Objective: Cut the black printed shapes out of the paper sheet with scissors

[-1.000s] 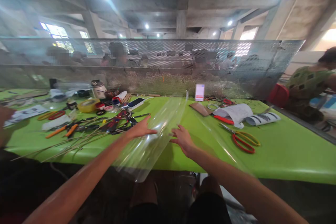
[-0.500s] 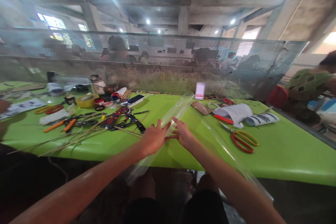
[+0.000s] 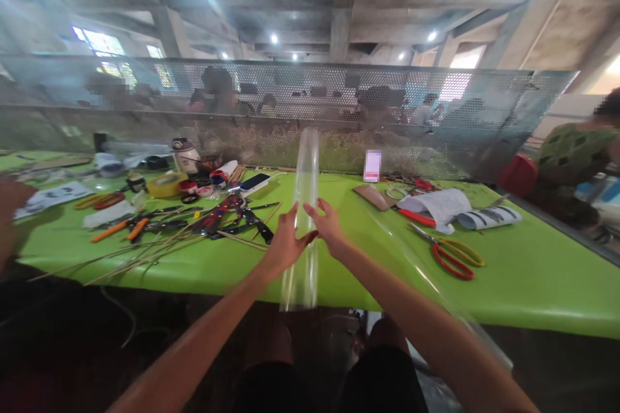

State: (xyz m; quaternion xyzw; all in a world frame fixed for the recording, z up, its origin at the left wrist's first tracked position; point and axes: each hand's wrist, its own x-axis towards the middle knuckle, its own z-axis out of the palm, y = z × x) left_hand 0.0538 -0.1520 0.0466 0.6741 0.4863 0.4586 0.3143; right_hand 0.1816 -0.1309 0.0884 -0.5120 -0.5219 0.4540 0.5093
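Clear plastic tube: a long, glossy, transparent plastic sheet rolled into a tube, at the centre of the bright green, smooth-topped table; its near end reaches the near edge, its far end shows against the grey perforated metal screen.
Good grip: light, even pressure from both sides seems best, since thin plastic probably creases under a hard pinch.
Even roll: keeping the long edges parallel should stop one end from coming out wider than the other.
Loose ends: both hands sit close together near mid-length, so the ends look free to spring open; a wider hold would likely govern them better.
Left hand: the bare left hand grasps the tube from the left, fingers pointing far along its side, thumb reaching right across it.
Right hand: the bare right hand grasps from the right, bent fingers meeting the tube's upper surface; exact fingertip contact is hard to tell.
Forearms: both slant inward from the near side, forming a wedge.
Right side: the steel scissors with red and yellow handles lie apart from the tube.
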